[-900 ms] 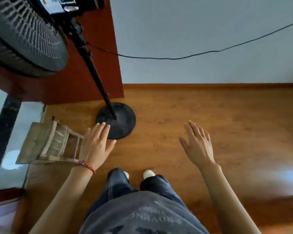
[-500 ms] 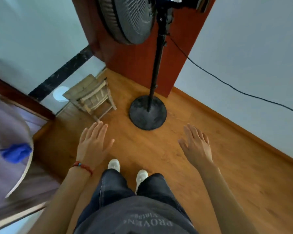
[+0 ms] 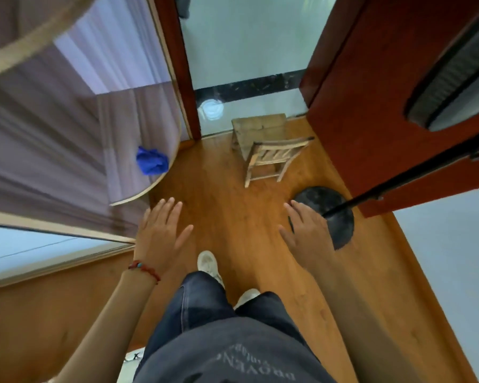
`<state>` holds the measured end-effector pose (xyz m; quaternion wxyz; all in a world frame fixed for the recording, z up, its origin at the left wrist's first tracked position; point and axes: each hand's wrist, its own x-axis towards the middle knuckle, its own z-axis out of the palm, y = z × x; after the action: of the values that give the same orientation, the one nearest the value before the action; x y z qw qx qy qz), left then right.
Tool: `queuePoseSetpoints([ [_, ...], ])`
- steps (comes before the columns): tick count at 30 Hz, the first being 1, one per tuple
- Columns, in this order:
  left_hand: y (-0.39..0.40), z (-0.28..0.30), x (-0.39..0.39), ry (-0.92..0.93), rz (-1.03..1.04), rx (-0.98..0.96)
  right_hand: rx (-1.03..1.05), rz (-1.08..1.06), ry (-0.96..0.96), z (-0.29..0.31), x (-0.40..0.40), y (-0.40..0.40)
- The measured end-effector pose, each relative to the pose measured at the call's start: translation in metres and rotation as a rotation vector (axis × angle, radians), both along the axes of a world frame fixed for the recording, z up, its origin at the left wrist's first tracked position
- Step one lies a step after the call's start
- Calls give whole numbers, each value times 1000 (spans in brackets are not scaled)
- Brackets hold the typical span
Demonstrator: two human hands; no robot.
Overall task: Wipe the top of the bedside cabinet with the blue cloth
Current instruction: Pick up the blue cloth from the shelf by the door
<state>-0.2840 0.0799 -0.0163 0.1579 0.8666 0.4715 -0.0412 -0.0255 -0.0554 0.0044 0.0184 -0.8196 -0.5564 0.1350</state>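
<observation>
— Down by the feet, what are the hands doing?

— Both hang over the wooden floor (image 3: 233, 217), palms down, fingers spread, nothing held. The left hand (image 3: 161, 233) wears a red bead bracelet (image 3: 144, 269); the right hand (image 3: 307, 236) hovers over the fan's round black base (image 3: 332, 205).

— And the cloth?

— The blue cloth (image 3: 151, 160) lies crumpled near the curved edge of the bedside cabinet (image 3: 138, 117), ahead and to the left, apart from the left hand.

— What could go wrong?

— The fan pole (image 3: 398, 183) slants close by the right hand, so I'd guess a careless swing could knock the fan. A small wooden chair (image 3: 268, 158) stands further on, near the doorway; stepping wide might clip it. Grabbing the bunched cloth at the rim could also drag it off onto the floor.
</observation>
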Motion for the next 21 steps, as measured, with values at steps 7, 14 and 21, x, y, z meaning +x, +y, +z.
queuePoseSetpoints([
  [7,60,-13,-50,4,174,-38,17,153,78,-6,-37,114],
  [14,103,-24,-69,46,237,-60,75,250,167,-25,-70,197],
  [21,123,-63,-76,47,313,-48,23,280,310,-90,-102,264],
])
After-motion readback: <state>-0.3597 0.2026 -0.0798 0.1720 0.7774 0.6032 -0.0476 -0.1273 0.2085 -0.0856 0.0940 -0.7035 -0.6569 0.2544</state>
